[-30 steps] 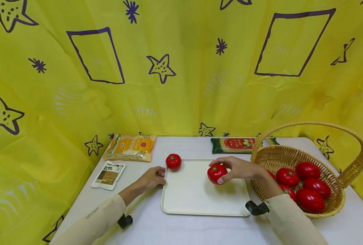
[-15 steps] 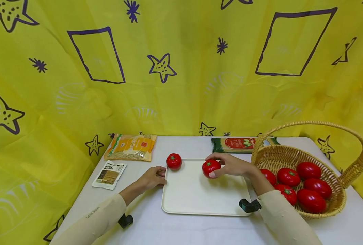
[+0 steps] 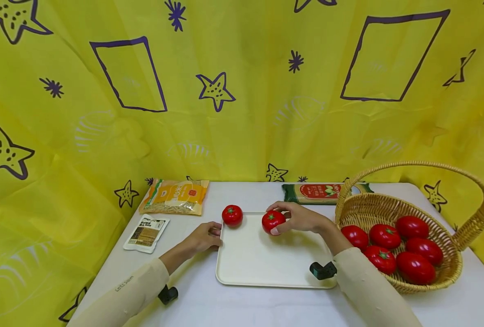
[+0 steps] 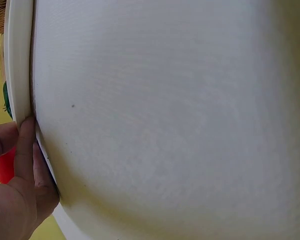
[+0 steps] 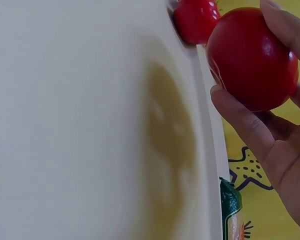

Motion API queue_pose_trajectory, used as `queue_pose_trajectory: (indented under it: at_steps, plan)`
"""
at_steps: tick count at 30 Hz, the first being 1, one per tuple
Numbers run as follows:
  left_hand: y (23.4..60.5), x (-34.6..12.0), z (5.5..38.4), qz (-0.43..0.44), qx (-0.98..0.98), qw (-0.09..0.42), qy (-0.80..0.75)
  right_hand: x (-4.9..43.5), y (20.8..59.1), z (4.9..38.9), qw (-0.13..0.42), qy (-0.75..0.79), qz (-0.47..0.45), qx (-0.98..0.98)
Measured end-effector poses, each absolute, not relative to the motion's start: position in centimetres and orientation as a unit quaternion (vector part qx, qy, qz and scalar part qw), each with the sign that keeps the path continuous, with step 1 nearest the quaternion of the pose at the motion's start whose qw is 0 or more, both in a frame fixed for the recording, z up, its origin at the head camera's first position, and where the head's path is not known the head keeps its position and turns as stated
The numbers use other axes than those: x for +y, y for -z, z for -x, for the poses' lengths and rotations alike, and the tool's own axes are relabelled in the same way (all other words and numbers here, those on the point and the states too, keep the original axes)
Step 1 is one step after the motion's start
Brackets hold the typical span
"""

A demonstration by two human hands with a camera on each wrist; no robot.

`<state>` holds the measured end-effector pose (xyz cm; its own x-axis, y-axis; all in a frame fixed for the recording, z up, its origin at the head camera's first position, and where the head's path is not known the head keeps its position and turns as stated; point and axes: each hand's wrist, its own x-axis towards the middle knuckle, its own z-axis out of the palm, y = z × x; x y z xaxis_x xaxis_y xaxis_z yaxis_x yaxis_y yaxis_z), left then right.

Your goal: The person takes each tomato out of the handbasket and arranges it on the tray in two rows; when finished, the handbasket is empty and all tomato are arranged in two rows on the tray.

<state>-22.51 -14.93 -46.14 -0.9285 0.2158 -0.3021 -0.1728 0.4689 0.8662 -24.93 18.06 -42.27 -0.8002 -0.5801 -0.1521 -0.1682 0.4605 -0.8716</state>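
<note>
My right hand [image 3: 301,218] grips a red tomato [image 3: 273,221] with a green calyx, thumb on the near side and fingers at the back. It is above the rear part of the cream tray [image 3: 274,268]; the right wrist view shows its shadow on the tray, apart from the tomato [image 5: 252,60]. A second tomato [image 3: 232,215] sits in the tray's far left corner. At the tray's left edge, my left hand [image 3: 203,237] pinches the rim [image 4: 20,65] between thumb and fingers, as the left wrist view shows.
A wicker basket [image 3: 454,268] with a tall handle holds several tomatoes at the right. Along the back lie a yellow food bag [image 3: 174,196] and a green-ended packet [image 3: 319,193]. A white pouch [image 3: 145,233] is at the left. The yellow patterned curtain [image 3: 246,136] hangs behind.
My right hand has carried its tomato left and toward the back over the tray, nearer to the corner tomato. More of the basket's tomatoes show. The left hand stays at the rim.
</note>
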Motion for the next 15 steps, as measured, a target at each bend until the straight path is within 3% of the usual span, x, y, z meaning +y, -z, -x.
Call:
queue_pose_trajectory:
  at_steps: [15]
  plan:
    - [46.2,-14.9,22.3,-0.013,0.83,0.189,-0.524,16.8,43.1,25.8,0.199,0.469,0.21,0.834]
